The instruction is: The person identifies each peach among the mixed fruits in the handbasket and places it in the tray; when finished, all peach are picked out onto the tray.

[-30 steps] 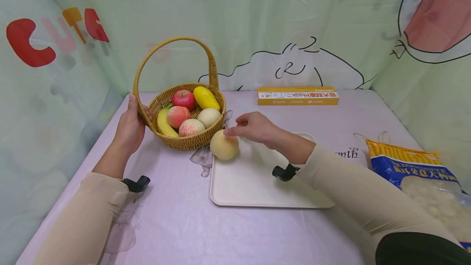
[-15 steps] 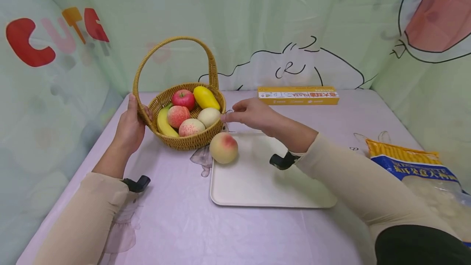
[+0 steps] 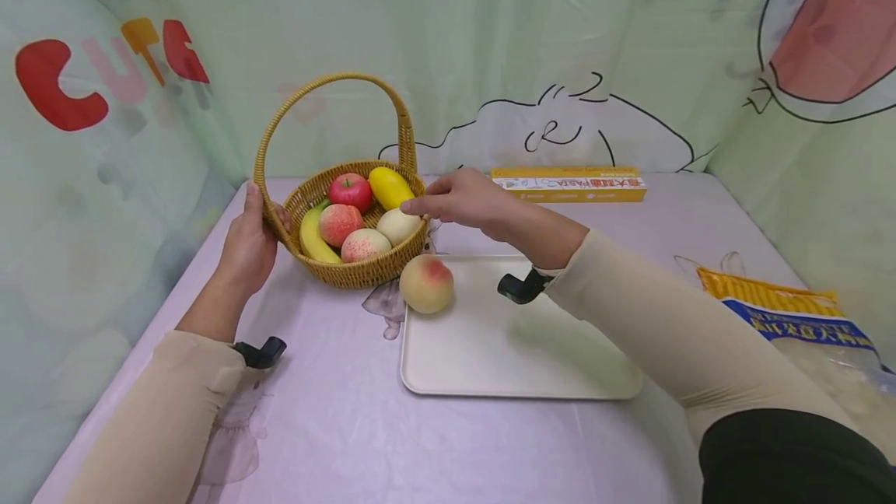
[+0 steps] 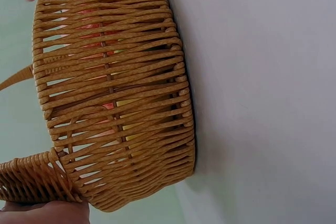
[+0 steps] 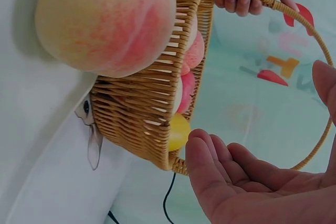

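My left hand (image 3: 252,243) grips the wicker basket (image 3: 353,274) where its tall handle meets the left rim; in the right wrist view the fingers (image 5: 242,3) curl round that handle. Inside lie a red apple (image 3: 351,191), a yellow mango-like fruit (image 3: 387,185), a banana (image 3: 315,238), two pinkish peaches (image 3: 365,246) and a pale round fruit (image 3: 396,229). Over the right rim reaches my right hand (image 3: 470,201), holding nothing, thumb and fingers apart, its fingertips close to the mango-like and pale fruits. A larger peach (image 3: 425,286) sits on the left back corner of a white tray (image 3: 504,356).
A long yellow pasta box (image 3: 570,191) lies at the back of the table. To the right is a blue and yellow plastic bag (image 3: 805,325), partly covered by my right sleeve (image 3: 672,333). Printed curtains (image 3: 455,37) enclose the table at the back and sides.
My right hand has let go of the larger peach on the tray, then moved up and left to over the basket's right rim. The left hand and basket have stayed put.
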The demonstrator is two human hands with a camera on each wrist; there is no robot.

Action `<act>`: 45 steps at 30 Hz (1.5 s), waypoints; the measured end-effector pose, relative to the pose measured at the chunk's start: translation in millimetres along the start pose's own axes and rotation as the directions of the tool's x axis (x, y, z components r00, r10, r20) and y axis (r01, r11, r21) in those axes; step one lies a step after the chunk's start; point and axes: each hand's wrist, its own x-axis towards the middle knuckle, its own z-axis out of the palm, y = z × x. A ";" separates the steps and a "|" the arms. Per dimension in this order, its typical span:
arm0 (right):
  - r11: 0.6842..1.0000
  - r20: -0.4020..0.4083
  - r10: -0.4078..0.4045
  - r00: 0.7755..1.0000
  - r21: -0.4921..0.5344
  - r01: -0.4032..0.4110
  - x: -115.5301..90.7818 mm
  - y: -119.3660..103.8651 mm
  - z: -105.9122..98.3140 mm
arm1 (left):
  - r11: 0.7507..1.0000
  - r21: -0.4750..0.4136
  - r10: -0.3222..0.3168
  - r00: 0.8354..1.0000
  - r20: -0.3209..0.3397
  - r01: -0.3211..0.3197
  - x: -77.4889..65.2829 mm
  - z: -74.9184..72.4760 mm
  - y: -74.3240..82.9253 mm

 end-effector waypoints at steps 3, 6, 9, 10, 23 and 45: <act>1.000 0.011 -0.005 1.000 0.006 0.005 4.7 -8.1 2.0 | 1.000 0.002 -0.001 1.000 -0.002 0.001 0.0 -0.6 -0.7; 1.000 0.015 -0.016 1.000 0.020 0.016 8.8 -16.0 4.4 | 1.000 0.008 -0.001 1.000 -0.003 0.001 0.2 -1.2 -1.3; 0.999 0.017 -0.021 1.000 0.035 0.020 12.9 -22.4 6.5 | 1.000 0.001 -0.003 1.000 -0.002 0.003 0.5 -1.2 -1.3; 0.999 0.018 -0.023 1.000 0.038 0.022 14.1 -24.1 7.1 | 1.000 -0.001 -0.004 1.000 -0.001 0.004 0.7 -1.3 -1.3; 0.996 0.054 -0.019 0.998 0.083 0.015 32.5 -39.8 14.5 | 1.000 0.018 -0.008 1.000 -0.009 0.008 1.9 -1.2 1.1; 0.997 0.134 -0.054 0.990 0.067 0.045 76.9 -46.9 27.8 | 1.000 0.019 -0.015 1.000 -0.011 0.015 4.1 -2.5 1.4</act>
